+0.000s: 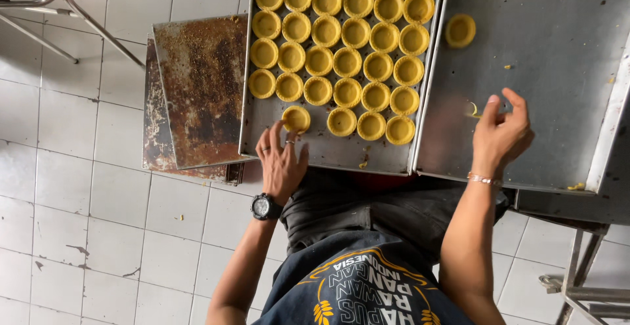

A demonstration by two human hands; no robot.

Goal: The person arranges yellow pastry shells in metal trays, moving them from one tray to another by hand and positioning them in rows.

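A metal baking tray (335, 154) lies in front of me, filled with rows of several yellow tart shells (348, 62). My left hand (282, 161) rests at the tray's near edge, fingertips touching the leftmost shell (296, 119) of the nearest row. My right hand (502, 131) hovers over a second metal tray (551, 82) to the right, fingers loosely curled, a small yellow dough scrap (472, 109) at its fingertips. One lone tart shell (461, 30) sits on that second tray. A black watch is on my left wrist and a bracelet on my right.
Two rusty stained trays (197, 95) lie stacked to the left over a white tiled floor (79, 167). Metal stool legs (52, 10) stand at the top left. A metal frame (584, 279) is at the lower right. Crumbs dot the right tray.
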